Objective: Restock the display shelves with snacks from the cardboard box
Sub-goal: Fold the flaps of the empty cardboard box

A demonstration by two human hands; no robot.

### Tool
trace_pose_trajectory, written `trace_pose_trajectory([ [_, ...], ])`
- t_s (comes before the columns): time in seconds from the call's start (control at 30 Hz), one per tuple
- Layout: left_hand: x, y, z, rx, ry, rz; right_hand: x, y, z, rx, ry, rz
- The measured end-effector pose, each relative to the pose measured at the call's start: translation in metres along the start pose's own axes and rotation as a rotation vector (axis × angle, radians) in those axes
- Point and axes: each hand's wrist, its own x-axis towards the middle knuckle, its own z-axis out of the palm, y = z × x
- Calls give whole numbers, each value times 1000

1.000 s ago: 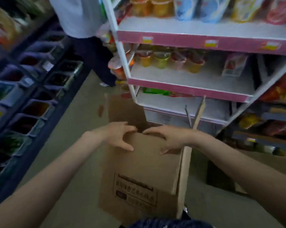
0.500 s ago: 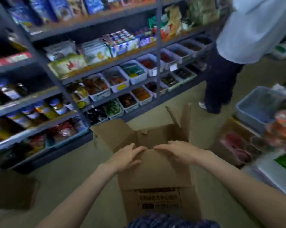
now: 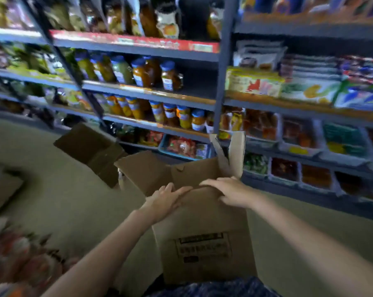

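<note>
Since the earlier frame, view swung left; the standing person dropped from sight and jars (image 3: 170, 77) came into view on the dark shelves (image 3: 151, 95). Floor (image 3: 59, 202) was pale and plain. Cardboard box (image 3: 204, 232) stood upright in the aisle before the shelves, long axis vertical, mouth upward, flaps raised. Left hand (image 3: 166, 200) and right hand (image 3: 230, 191) rested on its near top edge, fingers nearly straight, gripping nothing.

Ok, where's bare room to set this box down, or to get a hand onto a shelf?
Bare floor lies left of the cardboard box, short of the second box. On the shelves, the gap right of the blue-lidded jars, up to the upright post, looks free. The bins to the right are packed. Left hand and right hand rest on the box.
</note>
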Motion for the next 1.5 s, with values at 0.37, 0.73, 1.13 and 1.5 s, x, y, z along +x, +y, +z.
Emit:
trace_pose_trajectory([
  [0.37, -20, -243, -87, -189, 314, -347, 299, -145, -103, -142, -170, -428],
  [0.73, -59, -504, -198, -113, 355, -586, 545, -350, -171, -146, -203, -584],
  [1.13, -139, -816, -274, -84, 375, -865, 822, -625, -168, -198, -279, -743],
  [1.5, -253, -1123, -266, -145, 415, -1002, 1034, -892, -100, -292, -269, -815],
])
